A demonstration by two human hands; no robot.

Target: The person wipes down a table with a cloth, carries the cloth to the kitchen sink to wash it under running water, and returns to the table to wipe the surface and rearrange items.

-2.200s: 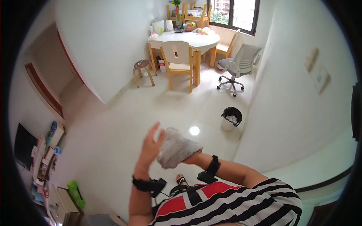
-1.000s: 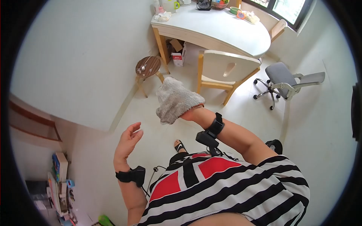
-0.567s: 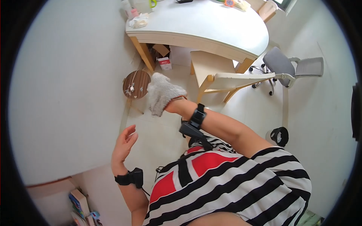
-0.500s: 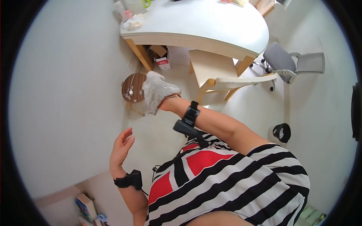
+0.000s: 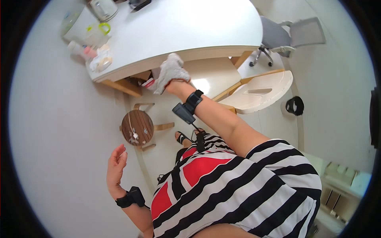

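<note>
My right hand (image 5: 178, 87) is inside a fluffy light-grey mitt (image 5: 173, 71) with an orange-brown hem at the wrist; its fingers are hidden. The mitt is raised near the front edge of a white-topped table (image 5: 190, 29); whether it touches the edge I cannot tell. My left hand (image 5: 116, 166) hangs at the lower left near the wall, holding nothing, with its fingers extended and slightly curved and the thumb apart. Nearest to it stands a round brown slatted stool (image 5: 139, 118) with a white cable (image 5: 135, 135) and small bits on top.
A cream chair (image 5: 274, 93) stands at the table, with a grey office chair (image 5: 276, 35) beyond. A black-lined bin (image 5: 294, 106) is at right. A kettle (image 5: 104, 9), a green-handled jug (image 5: 96, 35) and a pink bottle (image 5: 90, 52) occupy the table's left end.
The view has shifted toward the table, showing more of its left end. My mitted right hand has come up closer to the table edge. The left hand keeps nearly the same pose.
</note>
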